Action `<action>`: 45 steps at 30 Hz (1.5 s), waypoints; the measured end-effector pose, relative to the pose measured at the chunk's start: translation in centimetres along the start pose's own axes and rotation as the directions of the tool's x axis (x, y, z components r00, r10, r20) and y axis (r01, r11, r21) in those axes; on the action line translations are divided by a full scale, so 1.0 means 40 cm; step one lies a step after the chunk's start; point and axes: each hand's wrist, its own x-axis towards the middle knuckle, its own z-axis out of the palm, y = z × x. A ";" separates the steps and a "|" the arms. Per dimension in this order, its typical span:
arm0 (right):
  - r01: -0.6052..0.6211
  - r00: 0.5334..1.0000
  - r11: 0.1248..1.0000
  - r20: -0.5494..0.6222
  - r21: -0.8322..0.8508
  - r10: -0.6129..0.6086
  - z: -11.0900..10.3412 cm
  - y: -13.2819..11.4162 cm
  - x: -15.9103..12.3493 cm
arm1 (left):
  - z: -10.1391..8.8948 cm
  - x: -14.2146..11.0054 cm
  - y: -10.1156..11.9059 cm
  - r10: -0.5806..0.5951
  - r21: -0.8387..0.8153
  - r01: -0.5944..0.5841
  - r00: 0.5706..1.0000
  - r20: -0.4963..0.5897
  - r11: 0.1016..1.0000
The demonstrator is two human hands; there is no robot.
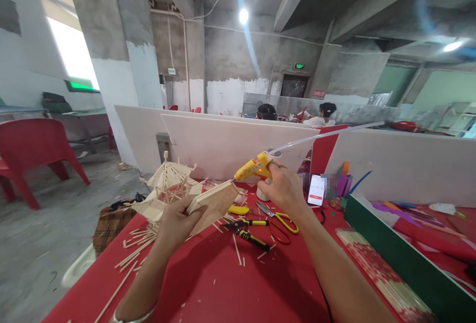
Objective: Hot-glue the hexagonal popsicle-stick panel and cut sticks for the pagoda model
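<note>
wooden panel (217, 209): raised over the red table (208, 283), just right of the stick model (167, 177).
step: gluing, judging by the glue gun (253, 168); nozzle at the panel's upper right corner, contact unclear.
next move: calls for a steady panel and light, even nozzle travel along the edge.
panel look: pale, flat-faced, tilted, thin strips along the upper edge.
left hand (182, 224): pinching the panel's left end.
right hand (284, 187): wrapped round the gun's handle; trigger pressure, cannot tell.
</note>
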 end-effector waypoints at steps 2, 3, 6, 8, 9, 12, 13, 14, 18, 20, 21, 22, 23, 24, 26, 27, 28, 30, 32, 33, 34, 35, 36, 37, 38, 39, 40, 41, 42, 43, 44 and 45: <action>0.001 1.000 1.000 -0.009 0.016 -0.001 0.006 0.002 0.001 | 0.000 0.000 0.002 0.001 -0.008 -0.001 1.000 -0.001 1.000; -0.002 1.000 1.000 -0.015 0.027 0.002 0.010 0.003 0.002 | -0.001 0.000 0.004 0.001 -0.016 -0.001 1.000 -0.004 1.000; -0.015 0.999 0.997 -0.050 0.075 0.019 0.024 0.010 0.005 | -0.002 0.001 0.007 -0.006 -0.051 0.006 1.000 -0.007 0.999; -0.024 0.997 0.994 -0.076 0.108 0.033 0.035 0.017 0.006 | -0.004 0.002 0.007 -0.016 -0.079 0.016 1.000 -0.003 0.997; -0.029 0.995 0.992 -0.087 0.126 0.040 0.041 0.022 0.006 | -0.006 0.002 0.007 -0.025 -0.100 0.025 1.000 0.003 0.995; -0.052 0.994 0.972 -0.084 0.229 0.073 0.060 0.040 -0.001 | -0.013 0.000 0.011 -0.075 -0.183 0.079 0.997 0.028 0.980; -0.068 0.994 0.952 -0.060 0.297 0.090 0.066 0.046 -0.006 | -0.016 0.000 0.014 -0.094 -0.209 0.099 0.995 0.033 0.973; -0.090 0.994 0.918 -0.020 0.387 0.106 0.072 0.052 -0.012 | -0.018 -0.001 0.017 -0.110 -0.230 0.115 0.993 0.033 0.966; -0.179 0.982 0.617 0.173 0.767 0.070 0.086 0.055 -0.037 | -0.019 -0.003 0.027 -0.135 -0.318 0.139 0.990 0.034 0.938; -0.199 0.977 0.470 0.209 0.860 0.030 0.090 0.046 -0.044 | -0.017 -0.005 0.029 -0.143 -0.348 0.150 0.989 0.046 0.925; -0.204 0.976 0.418 0.216 0.885 0.020 0.092 0.040 -0.046 | -0.016 -0.005 0.029 -0.146 -0.353 0.154 0.988 0.048 0.923; -0.207 0.976 0.379 0.217 0.902 0.018 0.095 0.033 -0.047 | -0.015 -0.006 0.028 -0.147 -0.353 0.153 0.988 0.046 0.923; -0.207 0.977 0.354 0.213 0.912 0.023 0.097 0.028 -0.046 | -0.015 -0.007 0.026 -0.144 -0.350 0.150 0.989 0.042 0.925; -0.204 0.978 0.341 0.205 0.918 0.033 0.099 0.023 -0.045 | -0.015 -0.009 0.025 -0.139 -0.345 0.144 0.989 0.040 0.927; -0.194 0.981 0.340 0.185 0.920 0.059 0.102 0.018 -0.044 | -0.018 -0.011 0.019 -0.129 -0.334 0.134 0.991 0.039 0.933; -0.191 0.982 0.346 0.178 0.919 0.067 0.102 0.018 -0.044 | -0.021 -0.013 0.016 -0.126 -0.328 0.134 0.991 0.045 0.935; -0.190 0.982 0.353 0.177 0.916 0.068 0.102 0.019 -0.046 | -0.024 -0.014 0.013 -0.126 -0.324 0.136 0.991 0.054 0.936; -0.193 0.981 0.360 0.179 0.913 0.070 0.100 0.026 -0.052 | -0.032 -0.016 0.006 -0.125 -0.328 0.146 0.989 0.084 0.933; -0.204 0.979 0.372 0.189 0.906 0.076 0.100 0.033 -0.061 | -0.044 -0.018 0.003 -0.127 -0.349 0.164 0.984 0.126 0.923; -0.210 0.978 0.379 0.194 0.901 0.080 0.099 0.036 -0.066 | -0.051 -0.019 0.003 -0.128 -0.364 0.172 0.982 0.142 0.915; -0.215 0.977 0.383 0.198 0.898 0.084 0.099 0.039 -0.071 | -0.059 -0.021 0.003 -0.130 -0.380 0.179 0.980 0.152 0.908; -0.215 0.977 0.384 0.198 0.898 0.083 0.098 0.040 -0.076 | -0.067 -0.024 0.004 -0.132 -0.394 0.184 0.979 0.156 0.900; -0.210 0.978 0.380 0.196 0.901 0.078 0.095 0.041 -0.081 | -0.075 -0.029 0.005 -0.135 -0.409 0.188 0.979 0.155 0.893; -0.202 0.979 0.368 0.189 0.908 0.071 0.092 0.042 -0.086 | -0.083 -0.034 0.004 -0.140 -0.427 0.194 0.978 0.154 0.883; -0.194 0.981 0.355 0.183 0.915 0.064 0.087 0.043 -0.091 | -0.091 -0.041 0.002 -0.152 -0.447 0.207 0.976 0.157 0.870; -0.190 0.982 0.346 0.181 0.919 0.059 0.081 0.043 -0.097 | -0.098 -0.050 -0.002 -0.172 -0.471 0.228 0.972 0.159 0.852; -0.188 0.982 0.342 0.180 0.921 0.056 0.074 0.044 -0.104 | -0.103 -0.059 -0.009 -0.200 -0.498 0.253 0.967 0.159 0.830; -0.191 0.982 0.340 0.184 0.921 0.052 0.068 0.045 -0.111 | -0.108 -0.069 -0.019 -0.231 -0.523 0.280 0.960 0.158 0.805; -0.195 0.981 0.337 0.189 0.921 0.049 0.063 0.046 -0.117 | -0.113 -0.080 -0.030 -0.262 -0.547 0.301 0.953 0.150 0.781; -0.200 0.980 0.333 0.195 0.922 0.048 0.059 0.046 -0.124 | -0.116 -0.092 -0.043 -0.288 -0.564 0.316 0.947 0.141 0.763; -0.205 0.978 0.327 0.201 0.923 0.045 0.057 0.046 -0.130 | -0.119 -0.102 -0.055 -0.307 -0.574 0.325 0.943 0.132 0.752; -0.208 0.978 0.320 0.206 0.924 0.041 0.057 0.045 -0.134 | -0.122 -0.112 -0.066 -0.320 -0.582 0.326 0.940 0.118 0.745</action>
